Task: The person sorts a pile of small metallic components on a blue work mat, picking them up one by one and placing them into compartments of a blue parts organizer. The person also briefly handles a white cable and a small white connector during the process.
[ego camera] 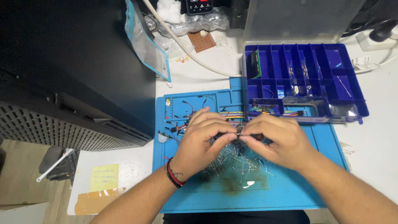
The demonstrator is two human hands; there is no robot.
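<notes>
Between my fingertips I pinch a small thin-legged component [239, 133], so tiny and so covered by my fingers that I cannot make out its body or colour. It sits just above a loose heap of wire-legged parts [236, 159], a tangle of fine silvery leads lying on the blue work mat [290, 186] near its middle. My left hand [203, 139] is curled, thumb and forefinger closed on the piece from the left; a red and black band circles that wrist. My right hand [275, 141] meets it from the right, fingers also closed on the same piece, and the two hands touch at the tips. Much of the heap is hidden beneath my palms. Behind my hands, coloured jumper wires [184, 120] lie in the mat's shallow trays, partly covered by my knuckles. Farther back on the white table [373, 137] stands a dark blue compartment box [304, 79], lid up, with small parts I cannot identify. At the left is a black case [74, 70], cut off by the edge, and a yellow note [103, 177] lies on the table near it.
</notes>
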